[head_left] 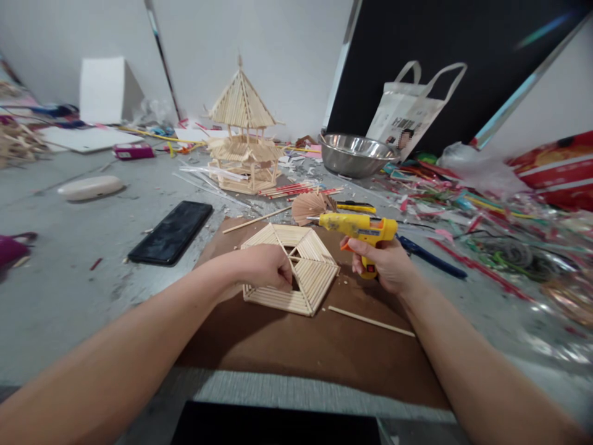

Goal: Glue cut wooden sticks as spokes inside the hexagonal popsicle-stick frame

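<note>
My right hand [386, 262] is wrapped round the grip of a yellow hot glue gun [356, 227], with a finger by its orange trigger. The gun's nozzle points left, above the far right side of a hexagonal panel of thin wooden sticks [317, 278]. Over the left part of this panel is my left hand [269, 267], its fingers curled down at an opening between the sticks. The fingertips are hidden, so what they pinch does not show. One loose stick [370, 321] lies right of the panel, and another stick [257, 219] lies beyond it.
Under the panel lies a brown board [259, 346]. A stick pagoda model [243, 105] stands behind, beside a metal bowl [356, 154]. A black phone [171, 232] lies left. Blue-handled pliers [433, 256], a yellow cutter [356, 207] and tangled scraps [504, 222] are at right.
</note>
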A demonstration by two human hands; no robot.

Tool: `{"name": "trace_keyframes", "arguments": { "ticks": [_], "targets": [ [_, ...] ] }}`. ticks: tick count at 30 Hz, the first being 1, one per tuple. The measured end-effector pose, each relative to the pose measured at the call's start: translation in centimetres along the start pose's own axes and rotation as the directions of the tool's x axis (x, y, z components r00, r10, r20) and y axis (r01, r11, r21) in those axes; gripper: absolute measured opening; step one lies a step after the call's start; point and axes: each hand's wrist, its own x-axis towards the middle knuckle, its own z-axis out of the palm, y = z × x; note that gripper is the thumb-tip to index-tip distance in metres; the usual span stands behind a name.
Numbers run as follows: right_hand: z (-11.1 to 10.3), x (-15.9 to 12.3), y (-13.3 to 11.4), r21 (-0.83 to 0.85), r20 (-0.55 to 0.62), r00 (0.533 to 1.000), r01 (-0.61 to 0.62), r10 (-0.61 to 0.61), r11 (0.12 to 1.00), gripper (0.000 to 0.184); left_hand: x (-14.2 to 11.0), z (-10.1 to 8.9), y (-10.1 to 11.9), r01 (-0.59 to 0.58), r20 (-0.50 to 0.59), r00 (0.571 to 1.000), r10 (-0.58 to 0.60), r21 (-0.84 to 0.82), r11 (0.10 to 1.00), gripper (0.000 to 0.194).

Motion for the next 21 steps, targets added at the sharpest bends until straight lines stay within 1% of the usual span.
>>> {"name": "trace_keyframes", "arguments": {
  "ticks": [5, 15, 21],
  "targets": [
    [-0.04, 0.04, 0.0, 0.005, 0.0, 1.0, -0.008, 0.008, 1.0, 0.013, -0.05, -0.07, 0.12, 0.006, -0.006, 1.0, -0.006, 0.016, 1.0, 0.024],
    [-0.01, -0.04, -0.09, 0.006, 0.002, 1.0, -0.025, 0.025, 1.0, 0.017, -0.13, -0.08, 0.01, 0.003, -0.001, 1.0, -0.003, -0.029, 1.0, 0.025],
    [0.05, -0.1, -0.12, 0.007, -0.004, 1.0, -0.017, 0.017, 1.0, 0.017, -0.08, -0.06, -0.14, 0.011, 0.004, 1.0, -0.011, -0.048, 0.999, 0.027]
  ]
}}
